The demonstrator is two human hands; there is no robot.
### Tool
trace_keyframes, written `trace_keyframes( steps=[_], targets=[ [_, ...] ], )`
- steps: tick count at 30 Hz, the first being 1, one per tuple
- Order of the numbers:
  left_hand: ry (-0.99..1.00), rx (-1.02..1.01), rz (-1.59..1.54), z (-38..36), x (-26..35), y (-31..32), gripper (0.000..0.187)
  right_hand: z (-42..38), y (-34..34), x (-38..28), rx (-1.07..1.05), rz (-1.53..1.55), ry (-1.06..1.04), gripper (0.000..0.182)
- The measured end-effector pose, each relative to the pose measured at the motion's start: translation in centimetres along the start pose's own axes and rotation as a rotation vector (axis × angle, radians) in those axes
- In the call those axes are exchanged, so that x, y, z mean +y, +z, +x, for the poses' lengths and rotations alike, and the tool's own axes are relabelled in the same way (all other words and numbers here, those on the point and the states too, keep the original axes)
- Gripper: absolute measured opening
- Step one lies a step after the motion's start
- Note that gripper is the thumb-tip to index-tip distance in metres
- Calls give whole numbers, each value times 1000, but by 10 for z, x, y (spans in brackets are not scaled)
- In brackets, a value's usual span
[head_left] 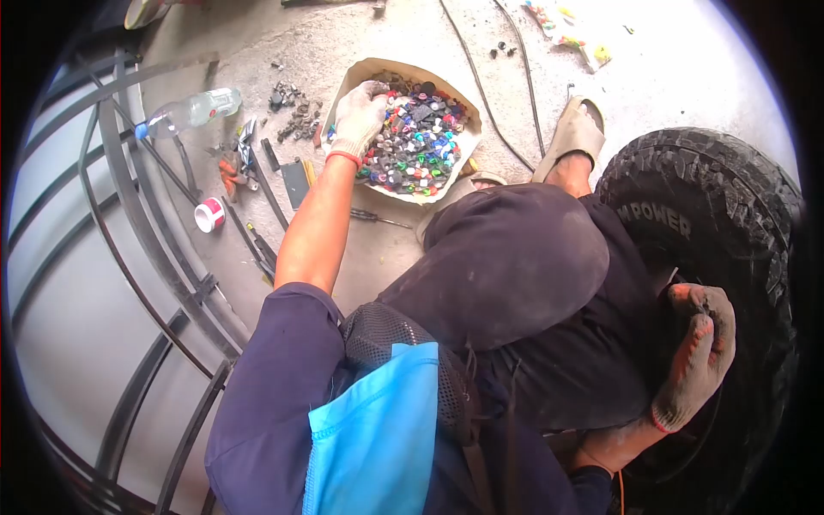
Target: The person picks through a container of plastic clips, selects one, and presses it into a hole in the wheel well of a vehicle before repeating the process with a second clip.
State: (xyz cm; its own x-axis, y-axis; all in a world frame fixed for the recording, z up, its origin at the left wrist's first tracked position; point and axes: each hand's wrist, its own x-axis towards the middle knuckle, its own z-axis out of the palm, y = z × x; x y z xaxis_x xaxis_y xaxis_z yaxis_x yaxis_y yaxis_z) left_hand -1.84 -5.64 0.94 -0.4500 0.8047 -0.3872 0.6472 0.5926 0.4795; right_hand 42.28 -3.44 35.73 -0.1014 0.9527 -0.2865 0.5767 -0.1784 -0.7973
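My left hand (359, 118), in a white glove with a red cuff, reaches into a cardboard tray (369, 70) full of small coloured valve caps (419, 142); its fingers curl down among the caps, and whether they hold one is hidden. My right hand (697, 356), in a dirty grey and orange glove, rests against the tread of a large black tyre (712, 215) at my right side, fingers bent against the rubber. My knee in dark trousers (515, 257) lies between the two hands.
A plastic water bottle (190, 112), a red and white cap (209, 215), hand tools (245, 163) and dark small parts (296, 112) lie on the concrete floor left of the tray. A curved metal railing (129, 223) runs along the left. Cables (485, 86) cross the floor. My sandalled foot (573, 137) is beside the tyre.
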Motion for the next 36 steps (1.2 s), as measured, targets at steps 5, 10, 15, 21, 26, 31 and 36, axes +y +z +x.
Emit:
trace_keyframes(
  steps=[5, 10, 15, 21, 26, 31, 36],
  targets=[
    [20, -17, -125, 0, -17, 1, 41, 1, 1, -4, -8, -21, -66, 38],
    [75, 91, 57, -20, -37, -6, 39, -2, -8, 1, -114, 21, 4, 28],
    [87, 134, 204, -35, -53, -1, 41, -4, -3, 7, -51, 52, 61, 25],
    [48, 80, 223, -39, -46, -1, 48, -6, -3, 8, -65, 21, 34, 26],
    [48, 4, 290, -32, -28, -4, 54, -4, -8, 9, -148, -16, -49, 24],
    [138, -79, 454, -28, 1, -20, 55, -3, -8, 8, -157, -24, -59, 23],
    [84, -100, 444, -12, -1, -1, 60, -2, -6, 8, -150, -24, -31, 23]
  ],
)
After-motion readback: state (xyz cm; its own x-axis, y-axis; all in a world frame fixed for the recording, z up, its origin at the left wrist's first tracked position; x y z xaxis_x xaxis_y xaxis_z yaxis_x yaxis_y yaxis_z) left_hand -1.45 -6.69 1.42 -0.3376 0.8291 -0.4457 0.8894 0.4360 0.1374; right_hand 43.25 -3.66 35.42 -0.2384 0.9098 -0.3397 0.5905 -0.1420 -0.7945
